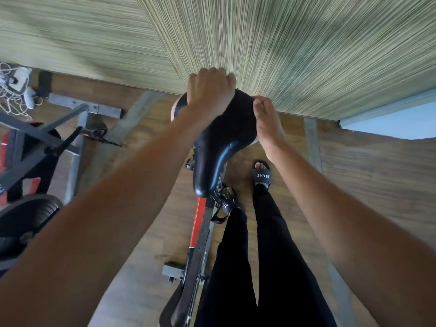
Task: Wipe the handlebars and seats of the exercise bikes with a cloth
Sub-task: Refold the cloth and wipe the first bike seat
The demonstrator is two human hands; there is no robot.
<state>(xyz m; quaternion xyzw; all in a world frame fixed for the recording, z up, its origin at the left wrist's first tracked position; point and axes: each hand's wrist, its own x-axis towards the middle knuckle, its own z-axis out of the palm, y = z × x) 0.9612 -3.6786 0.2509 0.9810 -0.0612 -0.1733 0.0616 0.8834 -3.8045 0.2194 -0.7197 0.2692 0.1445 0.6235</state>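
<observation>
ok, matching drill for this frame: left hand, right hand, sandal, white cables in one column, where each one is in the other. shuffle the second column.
Things
1. left hand
2. right hand
3. sandal
4. white cables

Places
A. on the floor, far left by the wall
B. pinches the right edge of the seat
C. on the floor, right of the seat's nose
D. curled over the seat's wide rear

Pairs: 1-D, 2-B, 3-C, 4-A
</observation>
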